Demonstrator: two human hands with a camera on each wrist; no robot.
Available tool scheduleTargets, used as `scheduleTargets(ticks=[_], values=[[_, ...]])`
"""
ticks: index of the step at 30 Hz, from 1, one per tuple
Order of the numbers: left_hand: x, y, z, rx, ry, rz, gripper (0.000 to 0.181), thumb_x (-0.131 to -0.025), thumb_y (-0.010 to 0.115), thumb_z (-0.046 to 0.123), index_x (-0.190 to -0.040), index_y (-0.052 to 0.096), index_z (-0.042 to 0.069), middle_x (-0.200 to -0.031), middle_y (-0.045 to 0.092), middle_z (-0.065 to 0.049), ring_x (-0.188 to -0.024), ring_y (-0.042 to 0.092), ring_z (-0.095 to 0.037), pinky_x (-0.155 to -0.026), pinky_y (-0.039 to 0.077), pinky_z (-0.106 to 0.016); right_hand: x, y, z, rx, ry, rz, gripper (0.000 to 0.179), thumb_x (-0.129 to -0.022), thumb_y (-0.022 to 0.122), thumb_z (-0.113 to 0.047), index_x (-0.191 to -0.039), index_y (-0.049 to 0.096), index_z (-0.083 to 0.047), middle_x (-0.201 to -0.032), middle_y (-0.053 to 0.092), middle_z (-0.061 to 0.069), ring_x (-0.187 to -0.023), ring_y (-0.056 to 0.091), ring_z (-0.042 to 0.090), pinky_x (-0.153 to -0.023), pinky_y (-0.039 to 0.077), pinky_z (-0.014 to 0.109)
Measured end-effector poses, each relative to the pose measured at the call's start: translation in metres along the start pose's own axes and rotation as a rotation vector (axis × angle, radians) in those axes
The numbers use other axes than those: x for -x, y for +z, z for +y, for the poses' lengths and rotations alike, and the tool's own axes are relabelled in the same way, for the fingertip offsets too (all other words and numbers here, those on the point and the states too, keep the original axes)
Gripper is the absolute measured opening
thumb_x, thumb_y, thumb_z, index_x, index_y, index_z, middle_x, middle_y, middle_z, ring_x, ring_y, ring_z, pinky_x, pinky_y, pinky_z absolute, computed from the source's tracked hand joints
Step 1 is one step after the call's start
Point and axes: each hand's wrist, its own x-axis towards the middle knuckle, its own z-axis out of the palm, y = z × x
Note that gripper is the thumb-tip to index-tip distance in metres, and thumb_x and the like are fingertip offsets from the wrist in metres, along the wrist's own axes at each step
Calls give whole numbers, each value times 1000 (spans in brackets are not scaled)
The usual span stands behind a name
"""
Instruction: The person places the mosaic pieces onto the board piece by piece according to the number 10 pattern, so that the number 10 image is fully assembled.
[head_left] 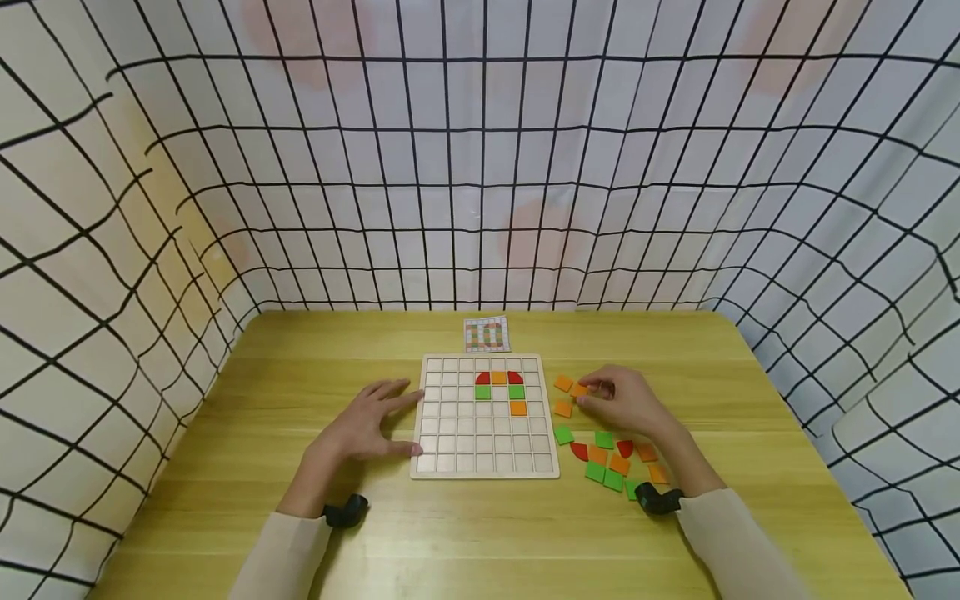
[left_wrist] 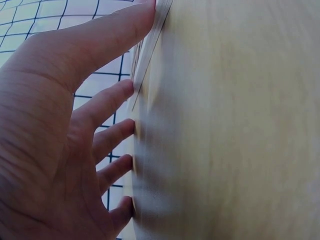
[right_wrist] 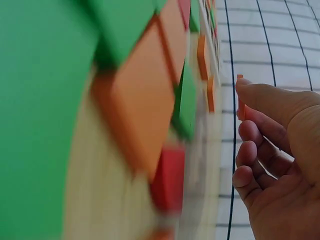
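Observation:
A pale wooden grid board [head_left: 465,433] lies on the table with two red quarter-round tiles, two green squares and two orange squares set in its upper right cells. My left hand [head_left: 367,423] rests at the board's left edge, fingers spread and straight, thumb and index fingertip touching the rim. To the right of the board, my right hand [head_left: 626,404] pinches an orange square tile [right_wrist: 241,100] between thumb and index finger. In the right wrist view that tile is held above the table, the other fingers loosely curled. Two more orange tiles [head_left: 563,383] lie close to its fingertips.
Several loose green, orange and red tiles [head_left: 613,481] lie scattered right of the board, below the right hand. Behind the board is a small printed pattern card [head_left: 487,335]. White sheeting with a black grid [head_left: 480,167] surrounds the wooden table [head_left: 420,542].

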Motion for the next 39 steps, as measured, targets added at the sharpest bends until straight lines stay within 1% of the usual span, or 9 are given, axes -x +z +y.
scheduleTargets(ticks=[5,7,14,19,22,29,32,34,39], values=[[0,-1,0,4,-3,-2,92,-79,77,68,-157,46,29,-168,34,-11,-153,27,-46,-115,30,-74,-11,15,-20,-24,-30,-24,33,-91,80,-29,-118,76,-10,-93,67,1,-78,53,17,-66,46,26],[0,-1,0,4,-2,-2,92,-79,77,68,-157,46,29,-168,33,-12,-153,27,-46,-115,30,-74,-16,21,-28,-31,-48,-36,31,-91,80,-27,-117,77,-10,-93,66,1,-78,52,17,-66,45,26],[0,-3,0,0,8,6,92,-80,77,67,-157,46,27,-168,33,-13,-152,27,-47,-115,30,-75,-31,41,-54,-61,-110,-82,26,-90,81,-21,-114,78,-11,-89,63,0,-77,52,17,-64,42,24],[0,-4,-1,4,9,8,93,-79,77,68,-157,46,27,-167,34,-13,-152,27,-47,-115,30,-75,-39,55,-69,-101,-114,-115,26,-90,81,-20,-115,78,-11,-88,60,0,-77,51,18,-65,42,25],[0,-3,-1,7,9,7,93,-79,77,68,-157,46,27,-167,34,-13,-152,27,-47,-115,30,-75,-43,64,-74,-96,-121,-132,27,-90,82,-21,-114,78,-11,-87,61,-2,-76,51,17,-65,42,24],[0,-2,-2,1,8,-1,92,-79,77,67,-157,46,27,-167,33,-13,-152,27,-46,-116,30,-74,-48,80,-85,-41,-197,-161,25,-90,82,-21,-113,78,-11,-86,63,-4,-73,53,13,-66,47,24],[0,-1,-2,-3,8,-2,92,-79,78,67,-157,46,27,-167,33,-13,-153,27,-46,-116,30,-74,-50,85,-89,-22,-219,-164,24,-90,81,-20,-112,78,-10,-85,63,-5,-72,52,12,-66,47,24],[0,-1,-2,-3,7,-2,92,-79,78,67,-157,46,28,-167,33,-13,-153,27,-46,-116,30,-74,-51,87,-91,-10,-227,-167,24,-90,81,-20,-111,78,-10,-85,63,-5,-72,52,11,-66,47,23],[0,-1,-2,-2,1,-6,92,-79,77,68,-157,46,29,-168,33,-12,-153,27,-45,-116,30,-74,-50,91,-98,-5,-216,-184,26,-90,81,-18,-112,78,-7,-85,63,-2,-73,52,12,-68,46,23]])
